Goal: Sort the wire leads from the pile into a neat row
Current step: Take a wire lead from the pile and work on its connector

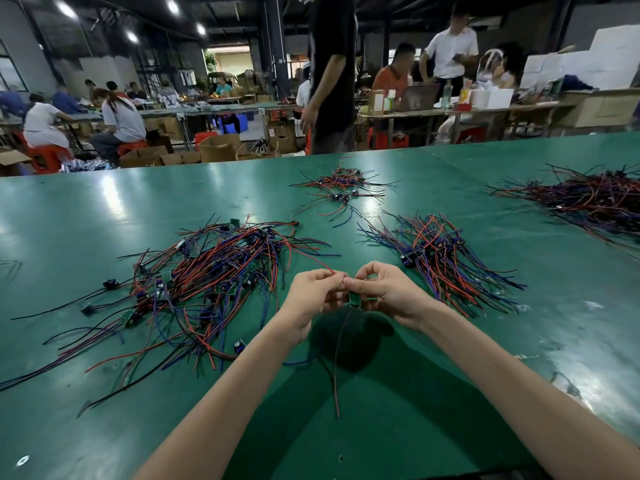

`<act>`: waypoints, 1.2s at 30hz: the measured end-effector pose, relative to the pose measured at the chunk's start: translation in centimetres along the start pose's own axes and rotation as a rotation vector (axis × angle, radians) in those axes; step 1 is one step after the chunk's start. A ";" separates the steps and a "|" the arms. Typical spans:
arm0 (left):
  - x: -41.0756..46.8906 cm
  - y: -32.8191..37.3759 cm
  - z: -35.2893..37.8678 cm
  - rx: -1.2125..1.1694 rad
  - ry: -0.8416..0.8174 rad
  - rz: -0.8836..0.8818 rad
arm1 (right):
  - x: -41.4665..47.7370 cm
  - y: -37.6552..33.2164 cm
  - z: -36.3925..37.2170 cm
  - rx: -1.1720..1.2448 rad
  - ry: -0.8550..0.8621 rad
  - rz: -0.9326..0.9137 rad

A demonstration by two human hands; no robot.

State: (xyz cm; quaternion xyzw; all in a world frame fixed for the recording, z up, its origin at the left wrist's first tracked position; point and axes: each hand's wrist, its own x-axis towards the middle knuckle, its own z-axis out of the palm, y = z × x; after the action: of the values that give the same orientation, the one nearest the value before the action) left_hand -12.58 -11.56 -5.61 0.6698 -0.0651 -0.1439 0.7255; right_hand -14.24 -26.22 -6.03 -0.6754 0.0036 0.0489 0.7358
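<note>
A tangled pile of red, blue and black wire leads (207,282) with small green boards lies on the green table, left of centre. A tidier bundle of leads (440,254) lies fanned out to the right. My left hand (313,289) and my right hand (384,289) meet above the table between the two heaps. Together they pinch one wire lead with a small green board (354,299). A red wire runs from my left fingers back toward the pile. A dark red wire (337,368) hangs down from the board toward me.
A smaller heap of leads (343,187) lies further back at the centre, and a large dark heap (588,202) sits at the far right. The table's far edge (242,162) borders a workshop where a standing person (330,74) and seated workers are.
</note>
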 end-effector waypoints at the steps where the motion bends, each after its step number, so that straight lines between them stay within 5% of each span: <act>1: 0.0 -0.1 0.0 -0.005 0.002 0.004 | -0.1 0.0 0.0 -0.014 -0.007 -0.011; 11: 0.4 -0.2 -0.3 -0.177 0.075 0.001 | -0.1 0.3 0.2 -0.013 -0.072 0.015; 36: 0.5 -0.3 -0.3 0.026 0.105 0.274 | -0.1 -0.1 -0.3 0.105 -0.244 0.253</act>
State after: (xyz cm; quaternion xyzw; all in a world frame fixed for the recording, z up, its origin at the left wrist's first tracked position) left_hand -12.01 -11.40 -5.97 0.6705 -0.1199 -0.0074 0.7321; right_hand -14.32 -26.55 -5.94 -0.6193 0.0019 0.2223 0.7530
